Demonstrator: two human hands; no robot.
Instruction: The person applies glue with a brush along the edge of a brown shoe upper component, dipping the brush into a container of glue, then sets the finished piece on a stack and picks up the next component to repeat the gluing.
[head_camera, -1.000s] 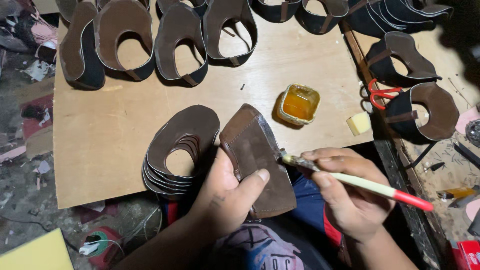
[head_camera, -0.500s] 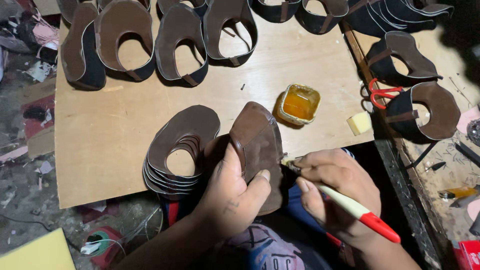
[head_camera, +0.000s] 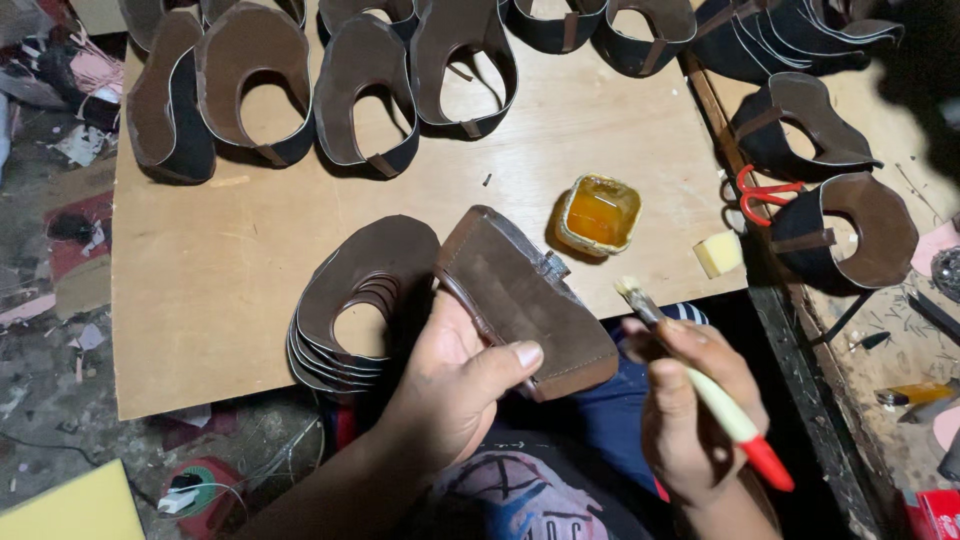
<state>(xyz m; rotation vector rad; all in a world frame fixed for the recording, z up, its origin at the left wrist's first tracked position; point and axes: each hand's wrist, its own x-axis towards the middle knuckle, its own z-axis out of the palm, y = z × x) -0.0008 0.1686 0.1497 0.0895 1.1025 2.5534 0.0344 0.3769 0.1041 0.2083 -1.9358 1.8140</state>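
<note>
Brown leather piece (head_camera: 525, 310) held at centre of frame, brush (head_camera: 700, 385) lifted just to its right.

Lower right corner dark, forearms cut off by bottom edge; bristles small and hard to make out. Left hand (head_camera: 450, 390) closed around the leather piece, thumb pressed on its face, piece sticking up toward upper left. Right hand (head_camera: 690, 410) closed on brush handle, bristle tip apart from the leather. Stack of cut pieces (head_camera: 350, 300) left of it, glue pot (head_camera: 598, 213) above on wooden board (head_camera: 200, 290).
</note>
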